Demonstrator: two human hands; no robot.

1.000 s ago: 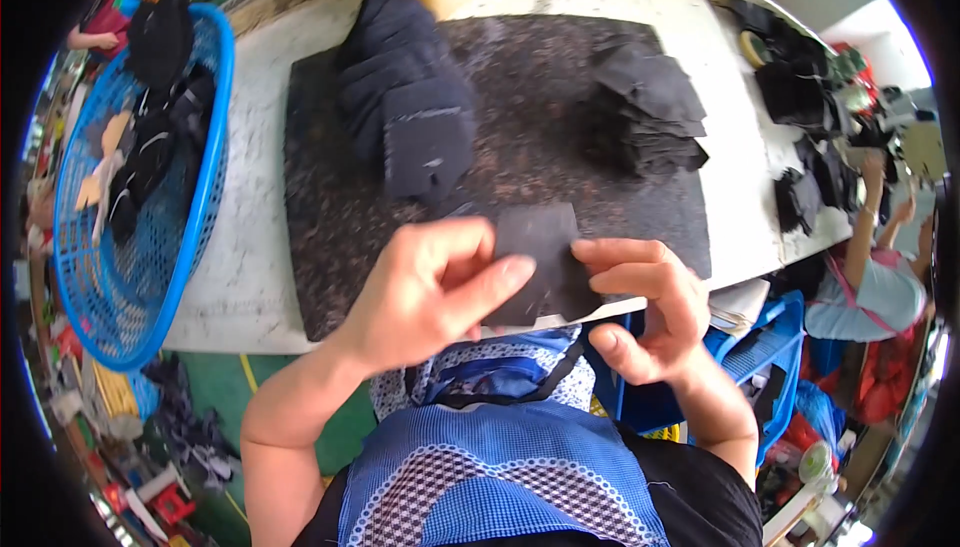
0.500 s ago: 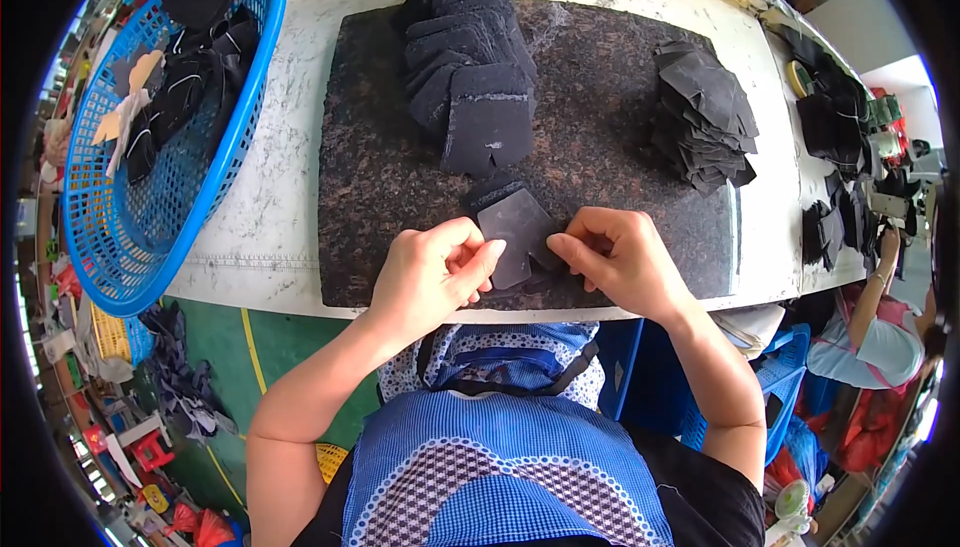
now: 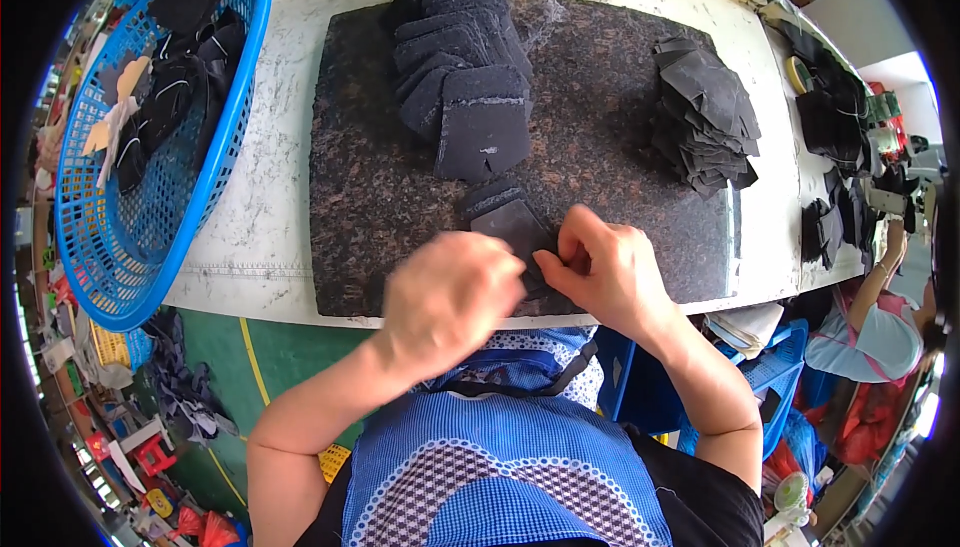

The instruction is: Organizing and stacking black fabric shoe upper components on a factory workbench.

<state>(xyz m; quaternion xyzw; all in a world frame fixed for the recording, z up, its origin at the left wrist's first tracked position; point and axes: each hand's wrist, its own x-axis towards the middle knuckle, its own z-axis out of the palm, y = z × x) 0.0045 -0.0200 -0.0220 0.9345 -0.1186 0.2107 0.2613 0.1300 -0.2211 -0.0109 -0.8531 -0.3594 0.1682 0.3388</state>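
A small flat black piece [image 3: 508,227] lies at the near edge of the dark speckled stone slab [image 3: 365,162], over another black piece with a rough edge [image 3: 494,193]. My right hand [image 3: 615,272] is closed at the right side of the flat piece, thumb and curled fingers on its edge. Over its lower left part is my left hand [image 3: 447,292], smeared by motion, its fingers curled under and hidden. Just beyond, a long fanned stack of black fabric-like pieces [image 3: 483,137] runs away from me.
On the slab's right lies a pile of thin black cut pieces [image 3: 705,112]. A blue basket [image 3: 205,209] with black parts stands at the left of the white table [image 3: 265,147]. At the far right a person [image 3: 868,332] works beside more black pieces [image 3: 822,232].
My left hand has moved up and over the flat piece, turning its back upward and letting its pinch go out of sight. The right hand has shifted slightly left, still at the piece's edge.
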